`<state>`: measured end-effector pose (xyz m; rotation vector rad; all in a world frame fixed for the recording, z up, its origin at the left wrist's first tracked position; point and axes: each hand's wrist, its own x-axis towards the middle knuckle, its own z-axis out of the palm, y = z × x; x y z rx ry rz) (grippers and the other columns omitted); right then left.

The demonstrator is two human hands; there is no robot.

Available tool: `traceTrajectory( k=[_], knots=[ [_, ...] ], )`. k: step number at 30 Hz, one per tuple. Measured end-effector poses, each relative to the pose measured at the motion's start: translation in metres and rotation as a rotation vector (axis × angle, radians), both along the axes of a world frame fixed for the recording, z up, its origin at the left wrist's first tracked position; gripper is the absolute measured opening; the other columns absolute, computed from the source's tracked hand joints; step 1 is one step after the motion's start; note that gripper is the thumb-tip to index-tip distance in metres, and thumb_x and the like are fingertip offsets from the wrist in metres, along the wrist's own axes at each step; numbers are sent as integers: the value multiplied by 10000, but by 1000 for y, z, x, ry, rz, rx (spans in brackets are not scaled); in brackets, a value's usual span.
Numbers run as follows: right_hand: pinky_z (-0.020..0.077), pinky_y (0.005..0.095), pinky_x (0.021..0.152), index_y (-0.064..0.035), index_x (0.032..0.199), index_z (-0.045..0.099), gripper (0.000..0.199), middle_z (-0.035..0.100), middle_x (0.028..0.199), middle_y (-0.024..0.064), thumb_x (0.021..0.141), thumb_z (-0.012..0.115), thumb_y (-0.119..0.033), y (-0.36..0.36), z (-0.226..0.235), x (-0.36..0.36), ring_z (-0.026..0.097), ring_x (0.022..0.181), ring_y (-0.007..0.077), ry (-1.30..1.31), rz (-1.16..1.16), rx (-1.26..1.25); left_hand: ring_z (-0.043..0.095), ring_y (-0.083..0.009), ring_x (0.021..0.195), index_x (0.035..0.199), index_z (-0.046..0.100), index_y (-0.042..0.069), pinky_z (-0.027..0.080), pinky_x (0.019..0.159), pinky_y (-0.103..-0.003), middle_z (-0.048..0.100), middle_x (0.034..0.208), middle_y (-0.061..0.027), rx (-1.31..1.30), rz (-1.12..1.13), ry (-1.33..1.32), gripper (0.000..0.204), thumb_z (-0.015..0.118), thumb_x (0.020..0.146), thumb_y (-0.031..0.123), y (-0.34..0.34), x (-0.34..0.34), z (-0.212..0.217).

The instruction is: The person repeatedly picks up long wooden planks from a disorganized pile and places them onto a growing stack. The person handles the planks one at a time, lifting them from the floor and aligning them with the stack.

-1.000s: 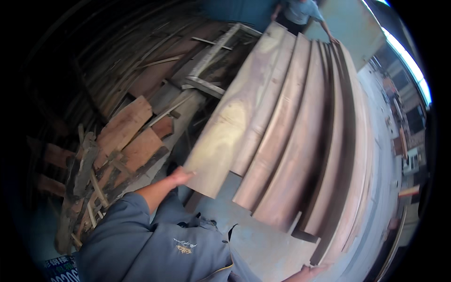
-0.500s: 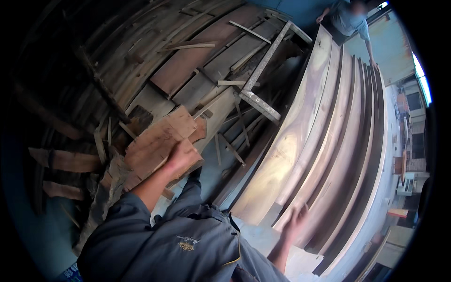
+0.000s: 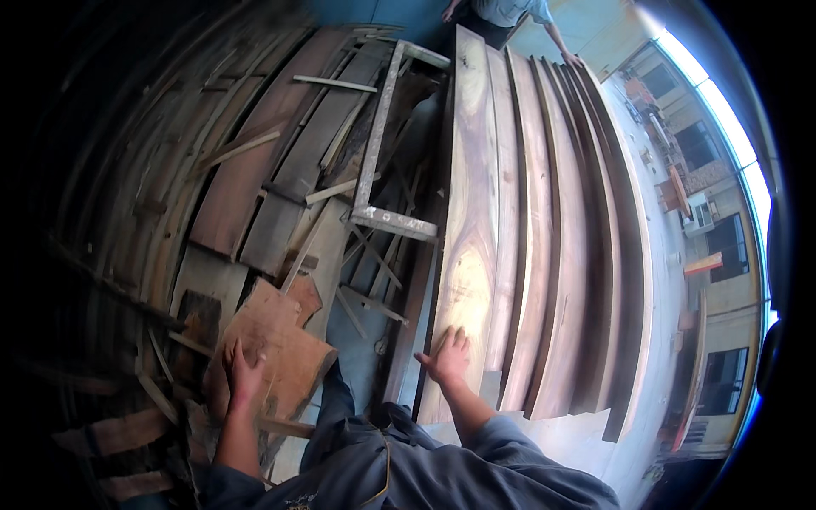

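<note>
My left hand (image 3: 245, 372) rests open on a rough reddish-brown wood slab (image 3: 280, 336), its fingers spread over the top face. My right hand (image 3: 448, 357) lies with fingers apart on the near part of a long pale plank (image 3: 466, 204), whose grain swirls in purple-brown and yellow. Right of that plank, several more long boards (image 3: 531, 229) run side by side, some standing on edge. A person (image 3: 507, 13) stands at their far end, one hand (image 3: 574, 59) touching the outer boards.
A worn metal frame (image 3: 393, 223) stands left of the pale plank, with loose sticks (image 3: 372, 259) beneath it. Stacked dark boards (image 3: 263, 144) fill the left side. At the far right, a wall with windows (image 3: 727, 246) borders a pale floor.
My view has turned, shifting the scene leftward. My right hand has come from the edges of the middle boards onto the leftmost pale plank. My left hand stays at the slab, nearer its left side.
</note>
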<state>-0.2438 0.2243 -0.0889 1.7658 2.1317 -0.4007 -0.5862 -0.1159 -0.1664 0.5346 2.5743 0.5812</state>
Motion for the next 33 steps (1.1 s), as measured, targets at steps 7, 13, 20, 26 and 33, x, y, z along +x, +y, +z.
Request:
traceTrajectory(
  k=[7,13,20,26,33],
  knots=[
    [380,719,1092,-165,1627,243,1103,167,1711,154,767,857,-479,-1,-3,0,193,1565,413,-86,-34,1,243,-460,1529,1539,391,-6,272,1247,-484,263,1632,-311,-62,19,-176,863,799,845,305,-2,15,-17],
    [395,693,1095,-190,1628,236,1089,154,1719,138,783,846,-507,1,7,11,194,1571,392,-54,-45,-38,204,-464,1544,1545,395,15,247,1256,-483,167,1656,-328,-121,7,-148,878,808,823,295,13,23,-17],
    [363,697,1123,-199,1643,223,1106,121,1731,133,795,799,-613,6,29,26,166,1579,396,19,-30,-126,137,-474,1556,1591,325,53,186,1271,-500,145,1659,-333,-185,-28,-132,953,815,809,290,8,24,-30],
    [356,560,1189,-129,1598,328,989,246,1682,184,829,773,-565,7,23,74,257,1543,392,275,-27,-99,130,-452,1564,1610,308,106,162,1281,-495,149,1669,-306,-257,-121,-151,990,825,786,291,13,3,-62],
    [389,469,1187,-62,1482,491,799,479,1543,196,840,778,-442,-70,19,193,442,1431,366,532,-254,10,273,-396,1522,1627,318,165,262,1252,-469,312,1643,-210,-270,-47,-238,910,765,851,330,23,-10,-72]
  ],
)
